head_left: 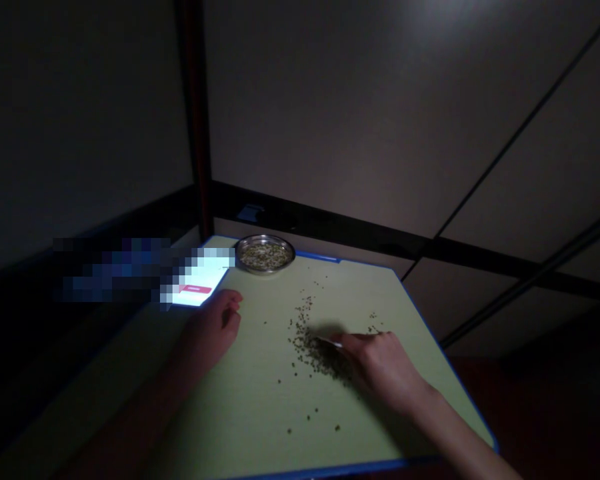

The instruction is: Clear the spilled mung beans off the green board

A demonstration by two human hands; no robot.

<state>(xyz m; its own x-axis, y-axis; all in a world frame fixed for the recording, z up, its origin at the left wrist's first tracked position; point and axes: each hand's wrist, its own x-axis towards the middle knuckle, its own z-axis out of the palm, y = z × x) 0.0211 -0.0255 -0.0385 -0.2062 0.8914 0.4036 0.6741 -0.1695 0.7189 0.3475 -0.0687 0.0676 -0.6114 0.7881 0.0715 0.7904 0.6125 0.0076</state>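
Small dark grains lay on the table top, right of its middle. They were heaped most densely below and beside the right hand and thinned into a loose trail toward the far side. A few strays sat apart: several nearer the front edge, a small group beyond the right hand's knuckles.

Right hand: closed, pinching a thin, pale, flat piece between thumb and fingers. The piece's tip reached out over the heap; contact with the grains could not be determined. Its exact kind was also unclear, most of it being covered by the fingers.

Left hand: at the left part of the table, well apart from the heap, fingers loosely curled. Whether they enclosed anything could not be told.

Round metal dish: at the far edge, beyond the left hand, with a spread of lighter, mixed-colour grains inside.

Bright screen: just beyond the left hand, left of the dish, showing a red bar; partly pixelated.

Table: pale yellow-green, with blue edging. Behind it stood large panels, dimly lit, crossed by dark bands.
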